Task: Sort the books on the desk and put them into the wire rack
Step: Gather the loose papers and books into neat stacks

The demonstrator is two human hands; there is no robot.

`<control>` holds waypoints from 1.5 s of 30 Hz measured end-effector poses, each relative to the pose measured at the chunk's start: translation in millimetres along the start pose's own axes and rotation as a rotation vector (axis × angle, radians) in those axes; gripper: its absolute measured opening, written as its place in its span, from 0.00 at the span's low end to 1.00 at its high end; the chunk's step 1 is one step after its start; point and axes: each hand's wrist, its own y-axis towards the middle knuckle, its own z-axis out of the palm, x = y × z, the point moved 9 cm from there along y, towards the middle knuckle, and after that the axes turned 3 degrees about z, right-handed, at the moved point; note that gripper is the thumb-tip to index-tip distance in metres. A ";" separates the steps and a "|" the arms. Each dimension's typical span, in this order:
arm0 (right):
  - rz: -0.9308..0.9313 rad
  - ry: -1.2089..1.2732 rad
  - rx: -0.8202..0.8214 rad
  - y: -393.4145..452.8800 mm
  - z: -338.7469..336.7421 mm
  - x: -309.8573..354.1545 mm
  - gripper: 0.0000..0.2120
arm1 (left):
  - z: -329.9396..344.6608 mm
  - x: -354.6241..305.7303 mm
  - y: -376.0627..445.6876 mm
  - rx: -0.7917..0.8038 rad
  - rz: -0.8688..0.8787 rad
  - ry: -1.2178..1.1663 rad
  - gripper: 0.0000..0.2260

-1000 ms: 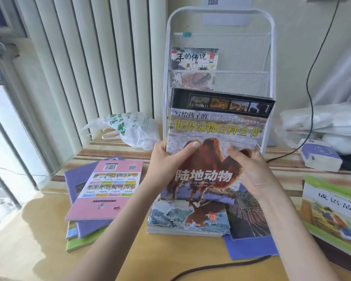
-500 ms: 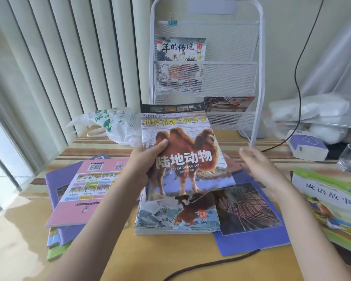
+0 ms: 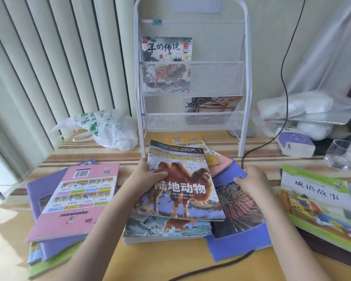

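Observation:
My left hand (image 3: 145, 183) grips the left edge of the camel book (image 3: 180, 185), thumb on its cover, holding it low over the middle pile. Under it lies a wave-pattern book (image 3: 166, 228). My right hand (image 3: 251, 182) rests on the purple book (image 3: 239, 226) to the right, fingers curled at its upper edge. The white wire rack (image 3: 193, 78) stands at the back of the desk with one book (image 3: 166, 48) in its upper pocket and another (image 3: 211, 104) in its lower pocket. A pink book (image 3: 77, 197) tops the left stack. A green-edged book (image 3: 320, 205) lies at the right.
A white plastic bag (image 3: 101, 128) sits left of the rack. A black cable (image 3: 284, 78) runs down the wall and across the desk front. A purple-and-white box (image 3: 294, 142), a glass (image 3: 338, 155) and white bundles (image 3: 296, 108) crowd the right back. Vertical blinds hang at left.
The camel book came down from in front of the rack to just over the middle pile. My right hand let go of it and moved right onto the purple book.

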 end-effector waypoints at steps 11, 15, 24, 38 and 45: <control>-0.056 0.028 -0.138 -20.8 -34.0 32.8 0.06 | 3.6 -18.6 -4.6 0.015 0.188 0.076 0.34; -0.031 0.066 -0.187 -23.9 -51.9 35.0 0.04 | 0.0 -18.6 -2.1 -0.014 0.186 0.114 0.29; -0.028 0.126 -0.443 -45.3 -131.5 31.9 0.05 | 5.7 -18.2 -1.1 0.019 0.115 0.288 0.22; -0.276 0.132 -0.651 -130.0 -166.5 112.0 0.07 | 71.7 -65.3 -4.2 0.315 0.193 0.251 0.55; -0.590 0.477 -0.711 -136.8 -182.3 118.6 0.03 | 77.5 -99.0 10.4 0.439 0.266 -0.574 0.11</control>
